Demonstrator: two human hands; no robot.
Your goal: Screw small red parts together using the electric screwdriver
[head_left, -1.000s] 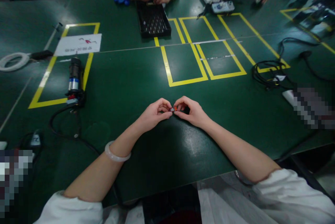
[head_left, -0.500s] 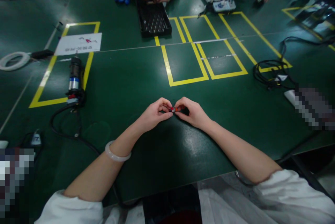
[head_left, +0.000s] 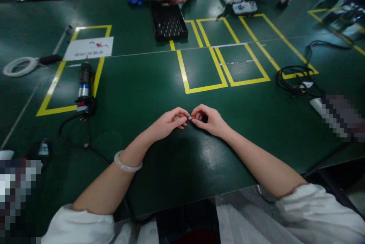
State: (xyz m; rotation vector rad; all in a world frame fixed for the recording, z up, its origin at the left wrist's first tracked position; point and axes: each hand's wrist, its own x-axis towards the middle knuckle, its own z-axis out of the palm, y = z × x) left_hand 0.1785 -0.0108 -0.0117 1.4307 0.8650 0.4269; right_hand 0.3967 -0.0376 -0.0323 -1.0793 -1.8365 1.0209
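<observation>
A tiny red, orange and silver-grey part (head_left: 190, 118) is pinched between my two hands, above the middle of the green table (head_left: 142, 99). It is too small for me to tell its kind. My left hand (head_left: 172, 119) grips its red end with thumb and fingers closed. On the orange end, my right hand (head_left: 209, 120) holds with thumb and index finger, the other fingers curled. The fingertips of both hands almost meet and hide much of the part.
An electric screwdriver (head_left: 84, 84) with a black cable lies left, near a white sign (head_left: 89, 48). Yellow tape (head_left: 207, 88) marks rectangles. Across the table, a person works over a black tray (head_left: 170, 23) of small pieces. Coiled black cable (head_left: 296, 78) lies right.
My left thumb has shifted up along the small part, and the part has turned slightly, showing more of its grey and orange. Both hands keep their hold.
</observation>
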